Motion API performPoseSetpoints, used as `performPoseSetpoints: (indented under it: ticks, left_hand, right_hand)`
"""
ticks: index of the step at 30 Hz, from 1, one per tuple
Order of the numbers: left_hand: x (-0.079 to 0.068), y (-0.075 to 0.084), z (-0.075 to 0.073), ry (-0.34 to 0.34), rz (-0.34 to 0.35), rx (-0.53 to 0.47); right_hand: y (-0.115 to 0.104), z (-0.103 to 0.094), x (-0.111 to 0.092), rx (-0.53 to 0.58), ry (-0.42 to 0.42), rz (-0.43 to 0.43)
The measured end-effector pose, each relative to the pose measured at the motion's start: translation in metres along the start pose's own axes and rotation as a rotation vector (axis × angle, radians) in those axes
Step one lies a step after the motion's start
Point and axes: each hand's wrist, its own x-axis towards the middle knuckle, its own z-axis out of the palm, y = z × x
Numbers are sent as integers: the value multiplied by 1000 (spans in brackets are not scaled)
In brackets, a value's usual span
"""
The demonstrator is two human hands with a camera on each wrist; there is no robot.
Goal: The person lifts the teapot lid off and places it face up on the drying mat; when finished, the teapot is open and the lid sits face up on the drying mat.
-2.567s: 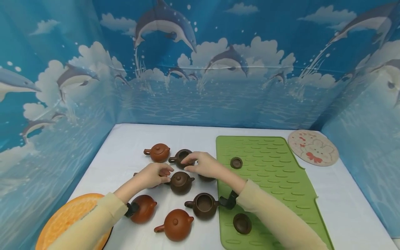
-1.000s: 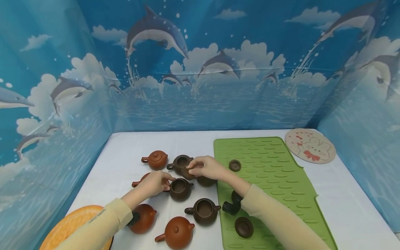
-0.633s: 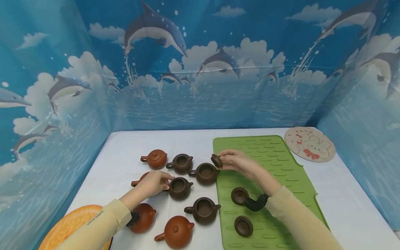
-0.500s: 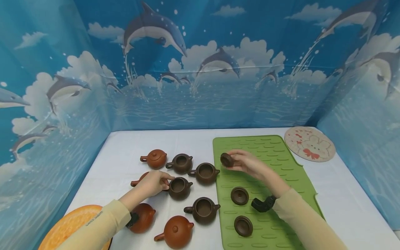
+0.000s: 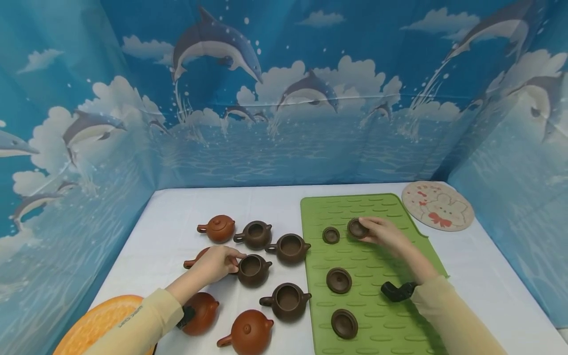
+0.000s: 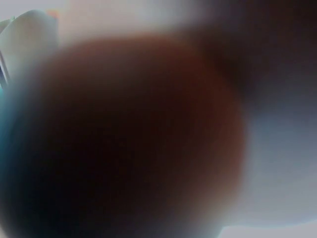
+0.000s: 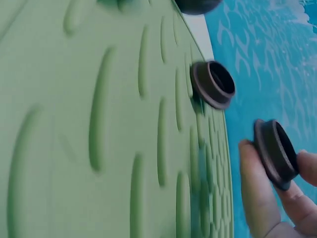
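My left hand point(image 5: 217, 266) pinches the handle side of a small dark brown teapot point(image 5: 253, 281), which stands lidless on the white cloth; my fingers hide the handle. In my right hand point(image 5: 388, 236), fingers and thumb pinch a dark brown teapot lid point(image 5: 356, 230) by its edge, hollow side showing, over the green mat point(image 5: 377, 207). The right wrist view shows this lid point(image 7: 271, 153) between the fingertips. On the mat lie three other lids: a small one point(image 5: 331, 235) beside the held lid, and two nearer, a middle lid point(image 5: 339, 280) and a front lid point(image 5: 344, 324).
More lidless dark teapots stand around: a back one point(image 5: 256, 236), one by the mat point(image 5: 290, 250) and a front one point(image 5: 287, 304). Several reddish-brown teapots point(image 5: 247, 335) surround the left arm. An orange round mat point(image 5: 102, 320) lies front left, a rabbit-patterned round mat point(image 5: 439, 207) back right.
My left hand took hold of the dark teapot at its handle side. My right hand lifted that teapot's lid off and carried it right, over the mat, turning its hollow side into view.
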Motion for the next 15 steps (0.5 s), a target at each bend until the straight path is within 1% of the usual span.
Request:
performPoseSetpoints:
  ticks: [3, 6, 15]
  left_hand:
    - [0, 0, 1, -3, -6, -6]
    - [0, 1, 2, -2, -12, -7]
    - [1, -1, 2, 4, 0, -1]
  right_hand:
    - [2, -5, -3, -103, 42, 28]
    - [5, -8, -6, -163, 63, 38]
    - [18, -11, -11, -269, 124, 44]
